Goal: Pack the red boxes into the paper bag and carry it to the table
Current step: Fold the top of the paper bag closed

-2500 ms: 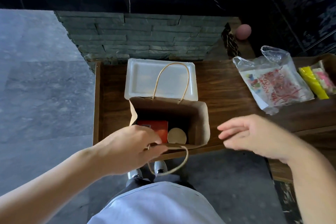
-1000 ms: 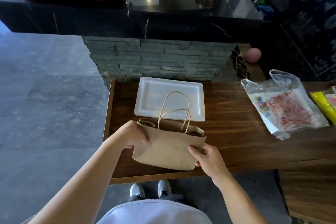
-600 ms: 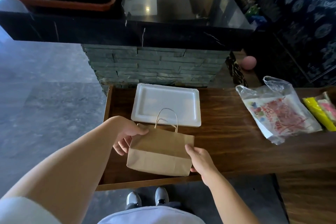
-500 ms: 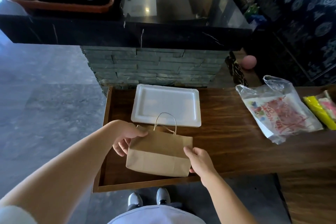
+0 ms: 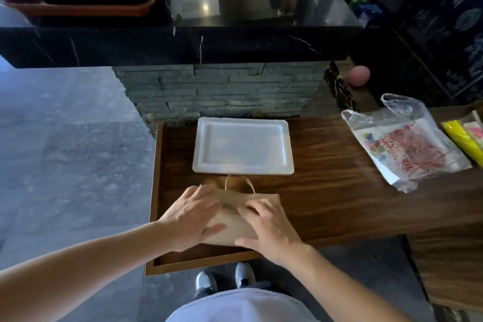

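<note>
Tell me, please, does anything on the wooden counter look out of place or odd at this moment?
The paper bag lies flat on the wooden counter instead of standing, with the left hand and right hand resting open on it. Its handle points toward the white tray. Nothing looks spilled or torn.

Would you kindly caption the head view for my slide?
Both hands, left and right, press the paper bag flat beside a white tray.
</note>
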`<state>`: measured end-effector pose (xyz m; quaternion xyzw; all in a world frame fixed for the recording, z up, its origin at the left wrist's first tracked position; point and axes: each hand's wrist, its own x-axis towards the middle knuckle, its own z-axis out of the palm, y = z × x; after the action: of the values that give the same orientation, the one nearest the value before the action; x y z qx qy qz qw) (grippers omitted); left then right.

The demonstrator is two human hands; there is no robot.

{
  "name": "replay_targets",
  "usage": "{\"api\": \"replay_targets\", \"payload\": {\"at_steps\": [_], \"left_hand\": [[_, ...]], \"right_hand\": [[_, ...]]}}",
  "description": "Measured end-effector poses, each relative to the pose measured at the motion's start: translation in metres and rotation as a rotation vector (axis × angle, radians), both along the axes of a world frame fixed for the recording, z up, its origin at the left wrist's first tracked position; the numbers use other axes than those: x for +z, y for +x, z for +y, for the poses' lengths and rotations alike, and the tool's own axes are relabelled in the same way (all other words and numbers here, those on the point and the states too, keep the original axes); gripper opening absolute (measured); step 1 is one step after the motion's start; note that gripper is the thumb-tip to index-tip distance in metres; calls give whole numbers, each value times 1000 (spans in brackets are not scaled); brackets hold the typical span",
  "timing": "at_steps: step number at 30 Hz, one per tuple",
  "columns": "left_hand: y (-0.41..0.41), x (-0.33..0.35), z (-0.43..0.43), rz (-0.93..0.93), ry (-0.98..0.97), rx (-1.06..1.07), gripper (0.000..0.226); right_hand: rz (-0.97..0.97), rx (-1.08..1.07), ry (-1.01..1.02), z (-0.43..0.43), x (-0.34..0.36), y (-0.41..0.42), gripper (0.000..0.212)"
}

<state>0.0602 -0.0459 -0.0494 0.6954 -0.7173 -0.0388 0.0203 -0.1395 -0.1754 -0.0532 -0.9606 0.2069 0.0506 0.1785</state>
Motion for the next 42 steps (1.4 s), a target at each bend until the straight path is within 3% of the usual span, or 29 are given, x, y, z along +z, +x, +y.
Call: {"api": "replay_targets", "payload": {"at_steps": [3,9,13,18,22,25,28,30,36,42], "left_hand": [[6,-3,7,75,119,-15,57],[5,-7,5,157,-89,25,29],[7,-10,5,149,-137,-39,24],[14,-18,13,225,-121,15,26],[22,-29,21,375,-6,260,35],[27,-36,26,621,167,480,57],[25,-39,32,841,423,481,99],[18,-42,34,948,463,495,110],[7,-46,34,1101,347,621,88],[1,-49,38,1139,198,681,74]], "right_hand": [[-51,-17,-30,1,-5,9,53],[-136,-76,-24,-3,-11,18,16],[-185,-95,-4,-1,-17,17,7],[-162,-72,0,-17,-17,-5,25],[-151,-282,146,-35,-23,-33,39],[-140,-466,400,-33,-27,-40,47],[-95,-516,677,-25,-31,-46,72],[-108,-574,782,-20,-33,-46,80],[-163,-706,1002,-21,-33,-32,75],[-269,-699,945,-23,-30,-25,57]]}}
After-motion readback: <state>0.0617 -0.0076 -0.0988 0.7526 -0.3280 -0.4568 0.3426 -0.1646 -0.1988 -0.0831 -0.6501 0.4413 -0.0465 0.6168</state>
